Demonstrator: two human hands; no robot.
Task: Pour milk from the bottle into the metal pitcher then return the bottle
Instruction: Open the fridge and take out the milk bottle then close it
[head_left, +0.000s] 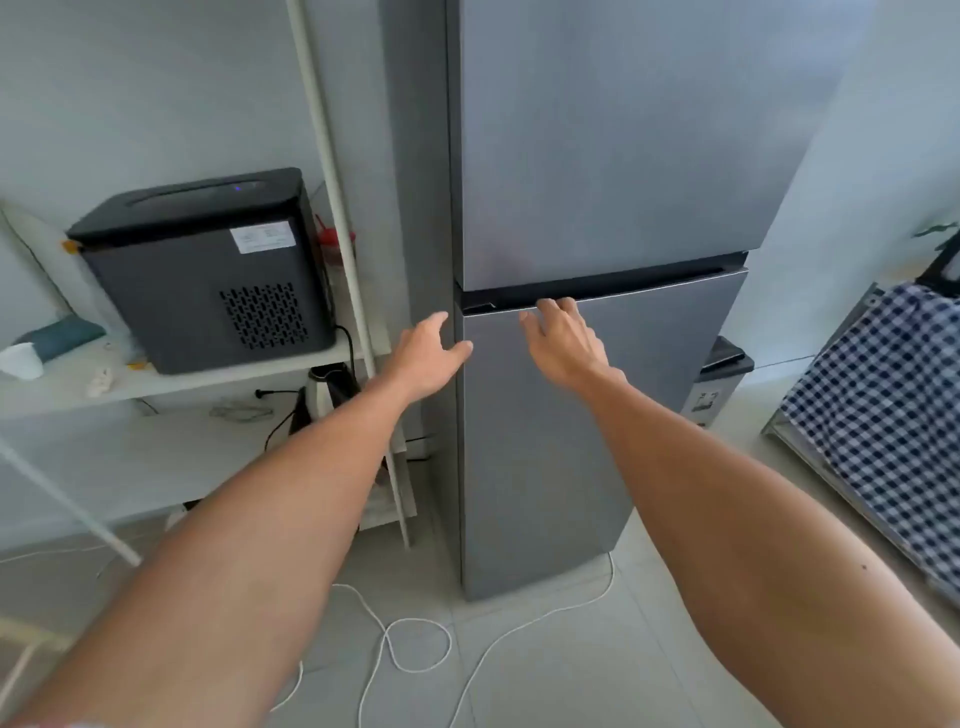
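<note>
A tall grey fridge (613, 156) with two doors stands straight ahead, both doors closed. My right hand (566, 340) reaches to the top edge of the lower door (545, 467), its fingertips at the dark handle groove between the doors. My left hand (431, 356) is at the fridge's left edge, fingers relaxed, thumb touching the lower door's corner. Neither hand holds anything. No milk bottle or metal pitcher is in view.
A white shelf unit (171, 379) on the left carries a black appliance (208, 270); a kettle (330, 389) sits on the shelf below. White cables (415, 644) lie on the tiled floor. A checked cloth (893, 405) hangs at the right.
</note>
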